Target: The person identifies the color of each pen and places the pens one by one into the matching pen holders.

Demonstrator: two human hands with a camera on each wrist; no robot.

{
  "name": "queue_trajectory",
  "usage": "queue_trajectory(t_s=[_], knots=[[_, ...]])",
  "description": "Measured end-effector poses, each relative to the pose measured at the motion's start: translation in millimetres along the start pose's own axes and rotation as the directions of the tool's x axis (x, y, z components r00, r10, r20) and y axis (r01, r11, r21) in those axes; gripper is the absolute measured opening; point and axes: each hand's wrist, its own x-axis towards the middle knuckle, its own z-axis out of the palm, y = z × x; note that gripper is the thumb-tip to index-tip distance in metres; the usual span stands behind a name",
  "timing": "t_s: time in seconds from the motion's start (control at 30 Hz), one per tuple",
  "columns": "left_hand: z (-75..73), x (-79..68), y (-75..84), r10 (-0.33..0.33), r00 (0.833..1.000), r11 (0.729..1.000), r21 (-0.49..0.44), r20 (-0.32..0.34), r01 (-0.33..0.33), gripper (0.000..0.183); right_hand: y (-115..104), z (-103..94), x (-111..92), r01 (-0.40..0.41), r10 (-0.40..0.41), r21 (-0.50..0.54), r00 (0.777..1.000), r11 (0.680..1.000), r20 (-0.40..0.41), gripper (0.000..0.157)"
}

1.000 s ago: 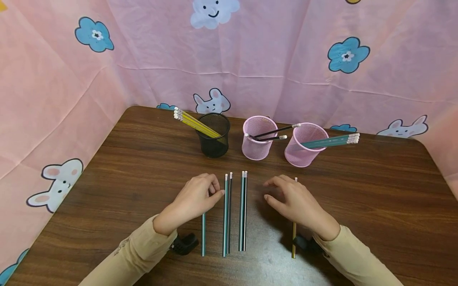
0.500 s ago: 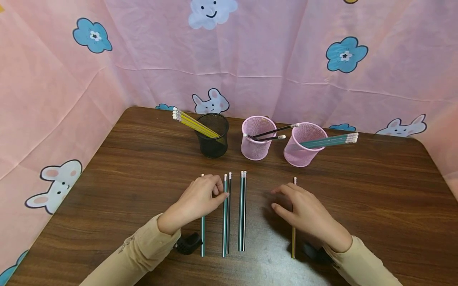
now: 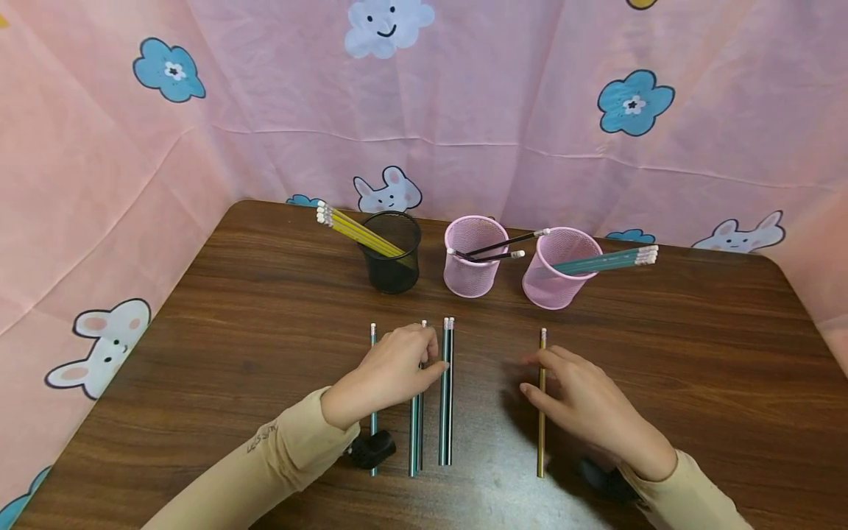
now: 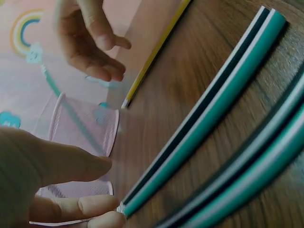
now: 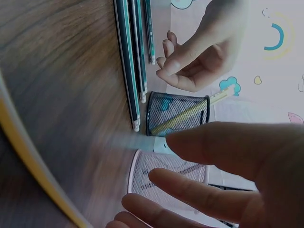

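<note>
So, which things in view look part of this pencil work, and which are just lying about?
Likely the job:
left hand; right hand
loose teal pencils; loose black pencils; loose yellow pencil
black mesh cup with yellow pencils
middle pink mesh cup with black pencils
right pink mesh cup with teal pencils

Likely just surroundings:
cloth printed with rabbits and flowers
wood-grain table
black wrist devices

The bare left grip is near one long black pencil and one long green pencil, close together on the brown wooden surface; the right grip is near one yellow pencil.
</note>
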Motion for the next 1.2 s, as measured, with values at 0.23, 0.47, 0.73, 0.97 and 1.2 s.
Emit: queue_trajectory(t_s=[0.23, 0.47, 0.73, 0.97, 1.2], knots=[[8.5, 13.2, 17.5, 0.043, 0.997, 0.998, 0.048, 0.065, -0.046, 0.022, 7, -4.8, -9, -0.031, 0.031, -0.002, 0.999, 1.0, -0.026, 0.025], [24.7, 24.4, 34.8, 0.102, 0.987, 0.989, 0.09, 0.12, -0.114, 0.026, 15, -8.9, -17, -0.046, 0.047, 0.026, 0.998, 0.999, -0.03, 0.025], [39.4, 28.2, 51.9, 0.112, 0.974, 0.975, 0.167, 0.196, -0.145, 0.02, 22, -13.3, -27, -0.102, 0.103, 0.019, 0.995, 0.995, -0.013, 0.028], [47.9, 35.0, 65.5, 0.115, 0.975, 0.963, 0.219, 0.189, -0.156, 0.022, 30, -13.4, -35, -0.107, 0.107, 0.018, 0.993, 0.994, -0.04, 0.029], [60.2, 43.8, 77.4, 0.078, 0.975, 0.962, 0.241, 0.208, -0.128, 0.025, 33, -12.6, -41, -0.09, 0.09, 0.016, 0.994, 0.996, -0.064, 0.03]])
